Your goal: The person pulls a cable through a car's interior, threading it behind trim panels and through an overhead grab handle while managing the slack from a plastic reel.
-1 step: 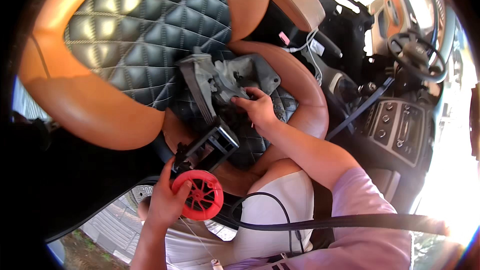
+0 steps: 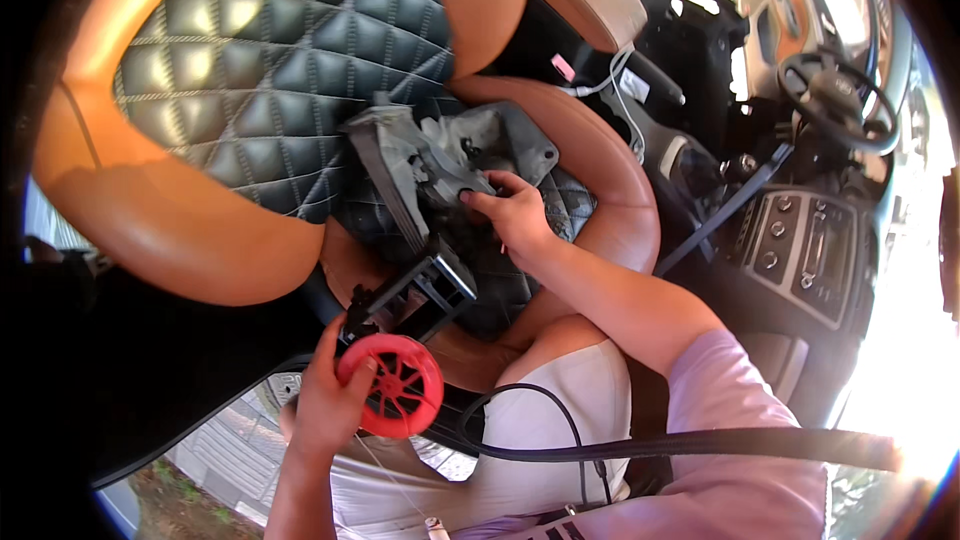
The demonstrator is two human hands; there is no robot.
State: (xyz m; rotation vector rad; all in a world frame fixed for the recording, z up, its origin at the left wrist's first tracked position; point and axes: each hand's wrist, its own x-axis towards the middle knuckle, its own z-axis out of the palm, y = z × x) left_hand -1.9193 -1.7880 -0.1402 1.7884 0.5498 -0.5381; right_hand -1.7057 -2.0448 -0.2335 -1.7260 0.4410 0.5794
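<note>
My left hand is closed round the rim of a red spoked spool, with fingers reaching up beside a black rectangular bracket. A thin line hangs from the spool toward a small white piece. My right hand grips a grey moulded part lying on the quilted black seat, thumb and fingers curled at its middle. The bracket lies against that part's lower end; whether they are joined I cannot tell.
The seat has tan bolsters. At right are white cables, a gear lever, a dashboard panel and a steering wheel. A black cable loops over my leg. Paving shows below.
The view has shifted very slightly, and the red spool sits a few pixels further left and up. Both hands keep their holds.
</note>
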